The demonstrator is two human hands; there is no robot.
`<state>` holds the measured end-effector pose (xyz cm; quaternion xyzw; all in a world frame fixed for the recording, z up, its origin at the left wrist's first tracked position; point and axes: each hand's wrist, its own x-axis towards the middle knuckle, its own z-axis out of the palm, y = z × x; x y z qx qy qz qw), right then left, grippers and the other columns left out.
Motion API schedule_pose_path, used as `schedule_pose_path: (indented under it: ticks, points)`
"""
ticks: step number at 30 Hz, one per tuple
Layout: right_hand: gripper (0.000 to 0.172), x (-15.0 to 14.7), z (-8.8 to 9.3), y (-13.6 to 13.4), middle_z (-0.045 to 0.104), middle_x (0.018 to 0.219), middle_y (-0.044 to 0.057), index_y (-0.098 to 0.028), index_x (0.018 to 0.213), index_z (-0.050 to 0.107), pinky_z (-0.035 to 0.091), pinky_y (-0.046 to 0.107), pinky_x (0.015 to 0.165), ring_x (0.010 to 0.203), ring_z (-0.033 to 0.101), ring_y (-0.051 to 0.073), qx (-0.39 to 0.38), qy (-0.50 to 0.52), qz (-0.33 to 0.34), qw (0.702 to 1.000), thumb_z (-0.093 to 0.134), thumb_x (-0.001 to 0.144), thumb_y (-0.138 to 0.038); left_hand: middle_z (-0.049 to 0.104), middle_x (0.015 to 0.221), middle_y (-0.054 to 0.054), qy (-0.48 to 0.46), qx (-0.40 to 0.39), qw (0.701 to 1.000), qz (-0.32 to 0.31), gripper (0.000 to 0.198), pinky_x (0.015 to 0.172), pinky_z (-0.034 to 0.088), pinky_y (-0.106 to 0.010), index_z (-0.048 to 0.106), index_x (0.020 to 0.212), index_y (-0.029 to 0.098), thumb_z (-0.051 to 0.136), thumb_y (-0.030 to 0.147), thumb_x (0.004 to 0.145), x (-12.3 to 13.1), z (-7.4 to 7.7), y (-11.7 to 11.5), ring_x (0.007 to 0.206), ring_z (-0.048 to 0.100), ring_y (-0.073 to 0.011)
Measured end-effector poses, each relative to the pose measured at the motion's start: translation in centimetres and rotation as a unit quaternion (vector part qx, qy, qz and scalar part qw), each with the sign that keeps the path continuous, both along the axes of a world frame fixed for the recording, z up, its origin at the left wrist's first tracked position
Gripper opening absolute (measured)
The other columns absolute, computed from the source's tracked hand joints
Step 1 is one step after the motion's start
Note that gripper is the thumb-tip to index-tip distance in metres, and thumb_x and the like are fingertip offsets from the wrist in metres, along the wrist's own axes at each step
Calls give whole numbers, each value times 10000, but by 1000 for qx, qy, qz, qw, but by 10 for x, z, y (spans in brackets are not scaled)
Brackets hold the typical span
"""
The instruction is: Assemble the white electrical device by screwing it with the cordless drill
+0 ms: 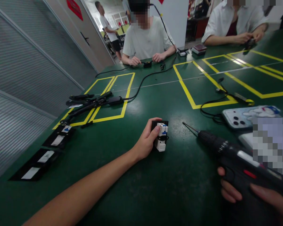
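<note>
Closest to my camera, a black power drill [240, 153] sits in my right hand [269, 196], fingers wrapped around its grip, bit [190, 127] apart from the white module [160, 145] my left hand [146, 141] grasps upright, apparently steadying it. Yellow tape [108, 119] marks the green tabletop [136, 194]; people [147, 40] sit opposite, grey partition [25, 62] leftward.

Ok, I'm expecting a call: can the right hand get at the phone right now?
Probably not without putting something down: the right hand is wrapped around the drill. The phone lies just beyond it.
</note>
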<state>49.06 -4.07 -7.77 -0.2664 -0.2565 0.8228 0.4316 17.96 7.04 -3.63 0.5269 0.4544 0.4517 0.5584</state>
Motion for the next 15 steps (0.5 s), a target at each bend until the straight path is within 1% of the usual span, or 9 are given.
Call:
schedule_pose_path:
  ticks: [1,2,4,5,7,11,13,15]
  points:
    - [332,-2,5,-1,434,935,130,-143,1281,491,449,383,814,884,431,291,20,8,14,1000,414,1035,-352,525,913,-33,-1,-3,1000,-2,385,642,487,-258,407,1197,219,465,440,888,0,0,0,729,561,-137]
    - [327,-4,8,-2,430,952,128,-149,1292,483,431,376,853,907,423,284,30,19,21,999,357,1053,-333,527,916,-34,-2,-6,1000,-4,385,646,489,-262,403,1201,220,462,439,890,-1,0,0,733,565,-140]
    - [331,-8,12,-3,429,963,129,-140,1296,490,423,364,873,916,423,275,23,43,21,999,332,1061,-312,532,918,-38,-2,-10,1000,-6,389,655,491,-269,394,1209,221,457,440,894,-1,1,-1,740,570,-145]
    - [331,-9,12,-4,430,965,130,-130,1295,497,421,362,881,923,423,273,16,54,21,998,349,1060,-311,535,918,-39,-1,-10,1000,-6,393,655,492,-271,390,1212,220,455,442,894,-1,1,-1,743,572,-146]
    - [334,-11,13,-7,433,960,123,-118,1289,513,426,348,883,928,424,262,-14,77,0,997,408,1052,-328,537,916,-39,3,-8,1000,-5,398,649,492,-268,387,1213,217,455,444,894,0,2,-1,740,572,-146]
    - [323,-14,18,-12,456,993,113,-161,1291,515,449,349,886,962,445,258,-92,96,-37,990,542,1018,-332,530,917,-35,16,3,1000,2,393,647,489,-256,399,1199,210,472,441,889,2,4,-2,734,565,-137]
    - [322,-16,22,-12,468,1008,124,-165,1269,536,468,370,877,952,470,270,-107,85,-44,990,599,994,-320,523,911,-31,17,3,1000,2,390,648,487,-255,400,1196,209,470,441,890,2,5,-2,729,561,-132]
    - [307,-18,26,-11,478,980,131,-151,1211,594,498,355,842,907,494,268,-110,83,-64,988,659,953,-304,518,907,-30,19,2,1000,1,385,649,486,-255,402,1193,208,465,441,892,2,4,-2,726,559,-130]
